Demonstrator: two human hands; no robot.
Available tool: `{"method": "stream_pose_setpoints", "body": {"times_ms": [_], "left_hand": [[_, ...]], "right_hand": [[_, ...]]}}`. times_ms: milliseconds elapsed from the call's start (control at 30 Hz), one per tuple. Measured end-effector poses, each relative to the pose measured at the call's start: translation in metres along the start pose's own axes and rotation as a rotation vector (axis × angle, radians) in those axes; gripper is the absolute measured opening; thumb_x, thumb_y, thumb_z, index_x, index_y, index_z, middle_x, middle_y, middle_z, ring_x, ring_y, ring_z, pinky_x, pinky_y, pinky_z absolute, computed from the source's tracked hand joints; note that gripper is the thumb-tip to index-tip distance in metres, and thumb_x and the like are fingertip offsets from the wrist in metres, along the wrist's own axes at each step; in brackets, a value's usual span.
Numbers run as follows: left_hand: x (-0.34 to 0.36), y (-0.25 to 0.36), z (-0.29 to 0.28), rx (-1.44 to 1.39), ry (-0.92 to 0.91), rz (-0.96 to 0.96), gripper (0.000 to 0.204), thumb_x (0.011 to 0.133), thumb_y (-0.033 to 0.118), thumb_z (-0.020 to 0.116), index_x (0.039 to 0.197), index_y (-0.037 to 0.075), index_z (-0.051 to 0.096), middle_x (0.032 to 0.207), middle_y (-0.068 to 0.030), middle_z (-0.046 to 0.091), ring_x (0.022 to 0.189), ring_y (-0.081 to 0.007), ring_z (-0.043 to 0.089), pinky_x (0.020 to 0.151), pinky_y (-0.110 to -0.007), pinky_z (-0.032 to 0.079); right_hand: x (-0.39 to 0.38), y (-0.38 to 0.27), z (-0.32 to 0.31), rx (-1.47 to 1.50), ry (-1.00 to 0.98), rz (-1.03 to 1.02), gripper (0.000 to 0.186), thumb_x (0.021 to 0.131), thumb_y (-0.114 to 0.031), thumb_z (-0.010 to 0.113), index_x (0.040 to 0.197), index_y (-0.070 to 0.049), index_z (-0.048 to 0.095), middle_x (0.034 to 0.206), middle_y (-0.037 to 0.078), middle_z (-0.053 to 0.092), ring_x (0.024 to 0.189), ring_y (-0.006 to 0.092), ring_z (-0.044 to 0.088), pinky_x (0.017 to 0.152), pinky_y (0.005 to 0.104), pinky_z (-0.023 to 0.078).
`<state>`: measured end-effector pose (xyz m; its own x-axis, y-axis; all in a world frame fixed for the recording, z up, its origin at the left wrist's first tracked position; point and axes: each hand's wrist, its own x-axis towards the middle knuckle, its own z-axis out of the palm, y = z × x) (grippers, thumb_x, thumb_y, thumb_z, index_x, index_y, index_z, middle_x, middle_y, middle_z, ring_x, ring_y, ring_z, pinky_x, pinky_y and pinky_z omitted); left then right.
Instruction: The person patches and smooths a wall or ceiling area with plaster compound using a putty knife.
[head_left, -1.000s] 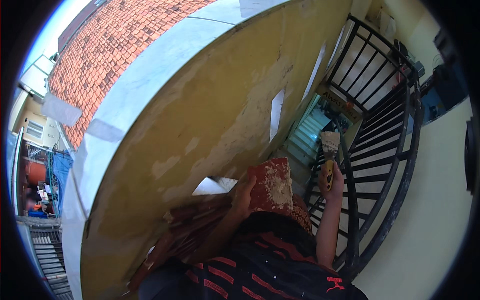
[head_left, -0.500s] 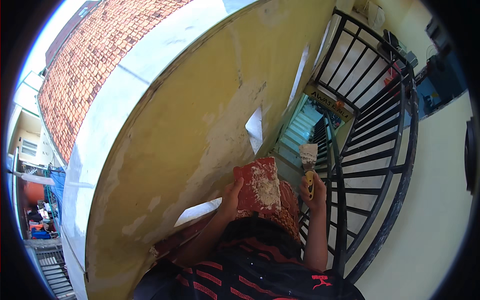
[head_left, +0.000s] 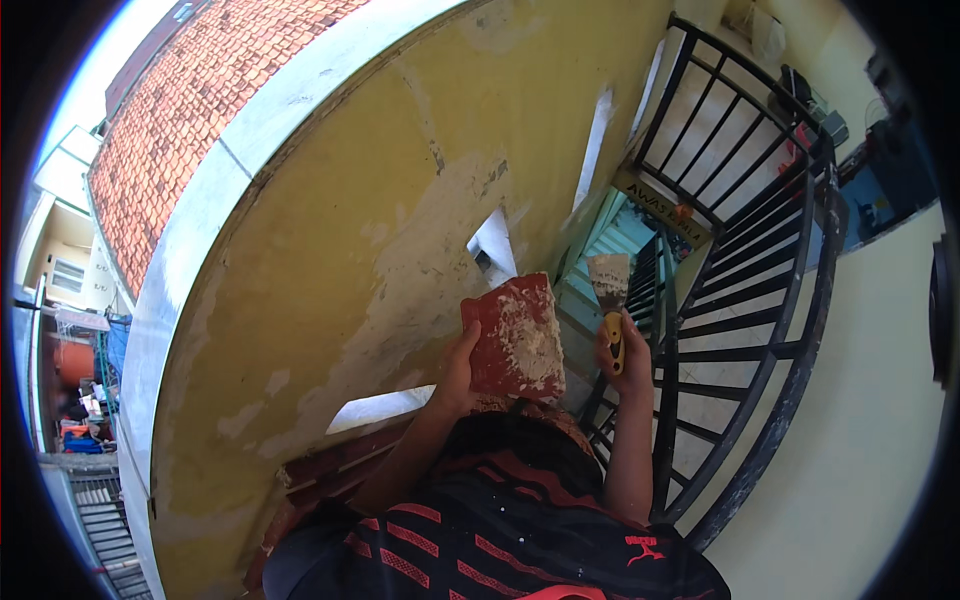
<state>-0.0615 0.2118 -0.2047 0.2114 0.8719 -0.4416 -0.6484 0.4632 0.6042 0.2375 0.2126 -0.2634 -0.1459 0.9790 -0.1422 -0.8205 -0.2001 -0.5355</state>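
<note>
Red board [head_left: 513, 335] at frame centre looked stiff, probably fairly light, best held by its bare left edge, where the left hand [head_left: 458, 372] was clamped, its face smeared with pale paste [head_left: 535, 345], likely slick; right hand [head_left: 631, 365], right of centre, gripped a yellow-black-handled putty knife [head_left: 611, 300].

A big yellow wall [head_left: 330, 300] bends across the middle, with pale, rough patches on it. Bright light comes through its holes [head_left: 488, 236]. A pale blue-white ledge [head_left: 205, 200] runs along its top. Past that is an orange tile roof [head_left: 215, 100] under a bright sky [head_left: 85, 118]. A black metal railing [head_left: 832, 245] curves on the right, beside a smooth cream wall [head_left: 850, 410]. Blue-green stairs [head_left: 612, 240] show far below. A small window [head_left: 68, 275] is far left.
</note>
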Motion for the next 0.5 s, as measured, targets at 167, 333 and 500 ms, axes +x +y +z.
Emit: {"method": "stream_pose_setpoints", "body": {"times_ms": [167, 333, 500], "left_hand": [[0.001, -0.001, 0.006, 0.028, -0.017, 0.196, 0.04, 0.107, 0.034, 0.056, 0.132, 0.002, 0.06, 0.118, -0.0097, 0.071, 0.1, -0.0192, 0.072, 0.087, -0.037, 0.061], [-0.003, -0.009, 0.016, 0.005, 0.079, 0.327, 0.039, 0.107, 0.033, 0.056, 0.131, 0.002, 0.06, 0.115, -0.0098, 0.071, 0.098, -0.0192, 0.073, 0.086, -0.037, 0.061], [-0.038, -0.01, 0.019, -0.007, 0.107, 0.337, 0.038, 0.107, 0.031, 0.055, 0.131, 0.002, 0.06, 0.118, -0.0095, 0.071, 0.103, -0.0205, 0.071, 0.09, -0.039, 0.059]], "right_hand": [[0.024, -0.016, 0.001, -0.013, -0.118, -0.061, 0.033, 0.108, -0.034, 0.051, 0.128, -0.008, 0.051, 0.087, 0.007, 0.059, 0.052, 0.0133, 0.051, 0.039, 0.0237, 0.038], [0.05, -0.03, 0.012, 0.126, -0.17, -0.056, 0.026, 0.112, -0.032, 0.043, 0.116, -0.008, 0.053, 0.082, 0.004, 0.049, 0.048, 0.0093, 0.042, 0.039, 0.0204, 0.036], [0.05, -0.031, 0.038, -0.111, -0.225, -0.006, 0.03, 0.111, -0.032, 0.045, 0.127, -0.007, 0.051, 0.081, 0.004, 0.05, 0.047, 0.0091, 0.042, 0.038, 0.0208, 0.035]]}}
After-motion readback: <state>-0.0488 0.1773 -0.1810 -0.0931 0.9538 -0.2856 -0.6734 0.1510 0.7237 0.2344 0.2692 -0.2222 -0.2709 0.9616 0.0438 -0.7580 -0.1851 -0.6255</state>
